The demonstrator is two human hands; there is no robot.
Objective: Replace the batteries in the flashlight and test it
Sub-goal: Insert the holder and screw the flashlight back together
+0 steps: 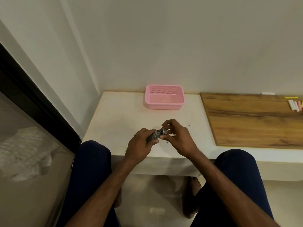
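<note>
A small dark grey flashlight [155, 135] is held just above the white ledge [114, 122], lying slantwise between both hands. My left hand [141, 145] is wrapped around its body. My right hand [177, 136] pinches the end piece [164, 132] of the flashlight with fingertips and thumb. Whether that end piece is joined to the body or loose, I cannot tell. No batteries show; my fingers hide much of the flashlight.
An empty pink plastic basket [164, 106] stands at the back of the ledge by the wall. A wooden board [252, 118] lies to the right, with several chalk sticks [295, 104] at its far corner. A dark-framed glass panel [32, 102] runs along the left. My knees sit below the ledge edge.
</note>
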